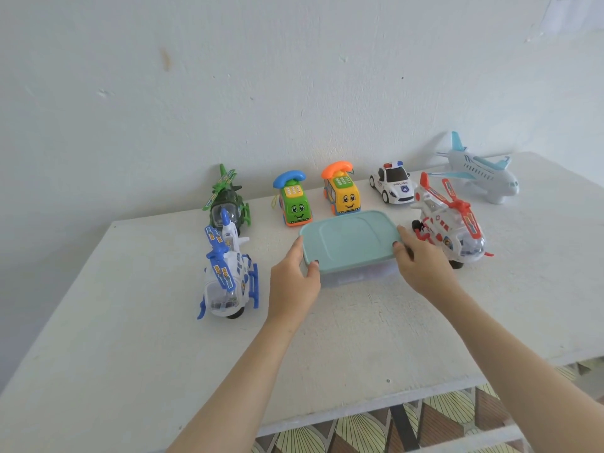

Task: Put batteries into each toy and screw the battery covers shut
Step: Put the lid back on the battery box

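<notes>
Seven toys on the white table, all upright, no battery cover in view. Back row: green helicopter, green phone car, yellow phone car, police car, airplane. Front: blue helicopter left, red helicopter right. Lidded box sits between those two, teal lid on. Left hand grips its left edge, thumb on the lid. Right hand grips the right edge likewise, just beside the red helicopter. Contents through the clear base: cannot tell. No batteries or screwdriver visible, probably inside. Progress reads zero: lid off first, then all seven toys to load and screw shut.
</notes>
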Tool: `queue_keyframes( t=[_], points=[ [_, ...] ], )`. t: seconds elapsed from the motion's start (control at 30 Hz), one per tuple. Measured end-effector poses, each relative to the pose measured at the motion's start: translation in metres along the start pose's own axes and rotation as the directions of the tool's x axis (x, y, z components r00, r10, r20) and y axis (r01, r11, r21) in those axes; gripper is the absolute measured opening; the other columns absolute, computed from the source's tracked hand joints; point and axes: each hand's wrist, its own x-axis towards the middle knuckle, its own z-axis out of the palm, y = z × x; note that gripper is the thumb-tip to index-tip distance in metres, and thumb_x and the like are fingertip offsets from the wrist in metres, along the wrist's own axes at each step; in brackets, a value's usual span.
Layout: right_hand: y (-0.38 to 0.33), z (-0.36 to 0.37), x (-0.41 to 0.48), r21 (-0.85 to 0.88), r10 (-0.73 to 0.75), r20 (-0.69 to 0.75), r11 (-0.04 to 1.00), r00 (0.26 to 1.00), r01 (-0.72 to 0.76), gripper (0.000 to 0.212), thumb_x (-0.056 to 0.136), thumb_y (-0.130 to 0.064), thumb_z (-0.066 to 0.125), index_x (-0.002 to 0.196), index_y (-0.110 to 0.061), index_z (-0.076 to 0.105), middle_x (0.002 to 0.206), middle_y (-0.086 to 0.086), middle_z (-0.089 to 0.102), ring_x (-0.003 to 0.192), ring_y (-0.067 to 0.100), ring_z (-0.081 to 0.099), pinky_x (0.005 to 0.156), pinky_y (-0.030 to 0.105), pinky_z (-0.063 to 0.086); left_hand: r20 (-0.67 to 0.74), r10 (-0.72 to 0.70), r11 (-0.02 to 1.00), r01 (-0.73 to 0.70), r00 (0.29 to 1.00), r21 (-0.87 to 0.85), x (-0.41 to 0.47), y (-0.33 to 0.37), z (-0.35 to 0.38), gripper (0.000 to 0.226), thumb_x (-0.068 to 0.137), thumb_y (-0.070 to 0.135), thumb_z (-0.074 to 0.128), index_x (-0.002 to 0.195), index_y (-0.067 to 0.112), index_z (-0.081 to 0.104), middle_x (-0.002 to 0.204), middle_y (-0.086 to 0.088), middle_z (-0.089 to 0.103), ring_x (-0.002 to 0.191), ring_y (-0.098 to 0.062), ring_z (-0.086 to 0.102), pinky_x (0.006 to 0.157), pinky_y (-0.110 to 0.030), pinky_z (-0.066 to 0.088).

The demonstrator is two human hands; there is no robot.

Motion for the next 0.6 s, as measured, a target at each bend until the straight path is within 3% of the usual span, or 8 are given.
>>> queue_keyframes(
  t=[0.1, 0.2, 0.27, 0.33, 0.4, 0.47, 0.6],
  points=[
    [0.001, 0.002, -0.001, 0.032, 0.007, -0.003, 0.999, 1.000, -0.007, 0.048, 0.101, -0.024, 0.039, 0.147, -0.011, 0.032, 0.102, 0.015, 0.065, 0.088, 0.024, 0.058, 0.082, 0.036, 0.046, -0.020, -0.013, 1.000, 0.012, 1.000, -0.017, 0.000, 0.000, 0.001, 0.051, 0.094, 0.001, 0.053, 0.142, 0.017, 0.050, 0.121, 0.022, 0.052, 0.115, 0.004, 0.051, 0.085, 0.003, 0.034],
    [0.002, 0.003, 0.002, 0.025, 0.003, -0.030, 1.000, 1.000, -0.002, 0.044, 0.100, -0.025, 0.040, 0.141, -0.010, 0.042, 0.083, 0.005, 0.060, 0.077, 0.017, 0.054, 0.073, 0.031, 0.043, -0.078, -0.117, 0.991, 0.112, 0.990, -0.070, 0.004, 0.003, 0.002, 0.049, 0.094, 0.002, 0.055, 0.141, 0.012, 0.049, 0.127, 0.008, 0.057, 0.118, -0.007, 0.054, 0.087, -0.004, 0.039],
    [0.003, 0.002, 0.009, 0.023, 0.077, -0.041, 0.997, 0.996, -0.076, 0.034, 0.100, -0.028, 0.036, 0.118, -0.005, 0.055, 0.083, 0.004, 0.056, 0.083, 0.023, 0.055, 0.072, 0.032, 0.041, -0.074, -0.251, 0.967, 0.246, 0.965, -0.064, 0.012, 0.009, 0.002, 0.046, 0.097, 0.011, 0.053, 0.142, 0.010, 0.043, 0.120, 0.000, 0.060, 0.103, -0.010, 0.059, 0.074, -0.005, 0.040],
    [0.002, 0.000, 0.018, 0.015, 0.181, -0.004, 0.983, 0.983, -0.181, 0.042, 0.101, -0.035, 0.029, 0.089, -0.004, 0.055, 0.077, 0.006, 0.054, 0.084, 0.028, 0.055, 0.070, 0.033, 0.038, -0.039, -0.344, 0.939, 0.342, 0.938, -0.039, 0.021, 0.015, 0.004, 0.042, 0.101, 0.020, 0.049, 0.139, 0.006, 0.041, 0.100, 0.002, 0.058, 0.080, -0.006, 0.052, 0.057, -0.009, 0.037],
    [0.001, 0.000, 0.026, -0.023, 0.238, 0.035, 0.971, 0.971, -0.237, 0.056, 0.101, -0.045, 0.022, 0.074, -0.007, 0.052, 0.074, 0.009, 0.054, 0.080, 0.028, 0.054, 0.070, 0.032, 0.036, -0.032, -0.404, 0.915, 0.404, 0.914, -0.003, 0.031, 0.016, 0.006, 0.033, 0.103, 0.029, 0.044, 0.126, 0.005, 0.045, 0.105, -0.005, 0.058, 0.082, -0.015, 0.050, 0.065, -0.024, 0.038],
    [0.001, 0.002, 0.034, -0.050, 0.263, 0.052, 0.964, 0.963, -0.261, 0.063, 0.099, -0.050, 0.018, 0.071, -0.006, 0.053, 0.074, 0.010, 0.054, 0.079, 0.026, 0.054, 0.070, 0.032, 0.036, -0.046, -0.445, 0.893, 0.447, 0.894, 0.045, 0.044, 0.014, 0.007, 0.034, 0.104, 0.036, 0.038, 0.112, 0.005, 0.047, 0.114, -0.014, 0.059, 0.093, -0.026, 0.055, 0.075, -0.033, 0.043],
    [0.001, 0.007, 0.039, -0.047, 0.276, 0.073, 0.961, 0.959, -0.273, 0.060, 0.100, -0.050, 0.019, 0.062, -0.012, 0.045, 0.066, 0.006, 0.049, 0.063, 0.018, 0.047, 0.053, 0.028, 0.029, -0.048, -0.491, 0.861, 0.493, 0.870, 0.124, 0.058, 0.013, 0.009, 0.053, 0.104, 0.044, 0.029, 0.123, -0.001, 0.050, 0.118, -0.020, 0.060, 0.105, -0.040, 0.061, 0.088, -0.046, 0.052]
  ],
)
